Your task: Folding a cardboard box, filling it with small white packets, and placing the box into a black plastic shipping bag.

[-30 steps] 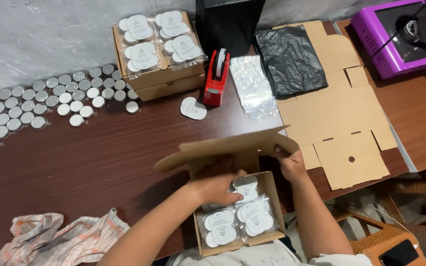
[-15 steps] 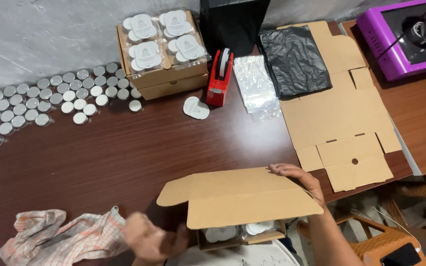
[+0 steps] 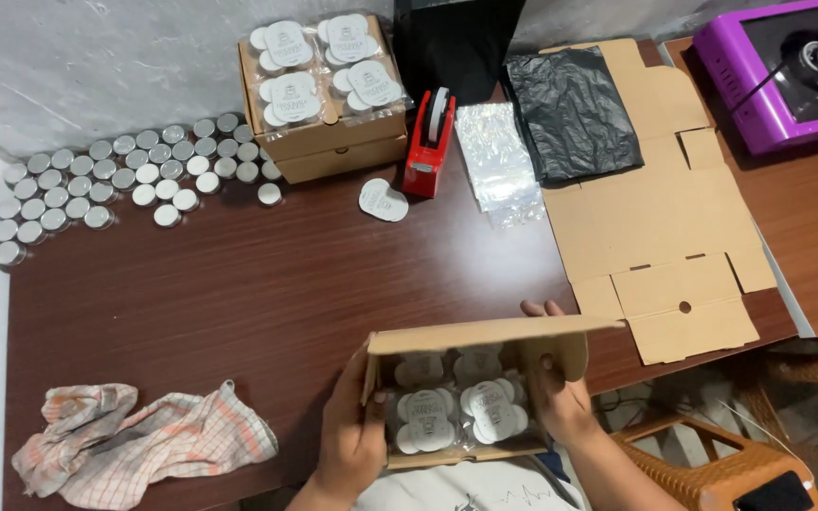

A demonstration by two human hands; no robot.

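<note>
Box, brown cardboard, sits at the table's near edge, lid half raised over round white wrapped packs. Left hand clasps its left wall, right hand its right wall, fingertips hidden behind the lid. Beyond: flat cardboard, silver tins.

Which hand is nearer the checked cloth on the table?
Left. The left hand grips the cardboard box just right of the checked cloth; the right hand holds the box's far side.
</note>
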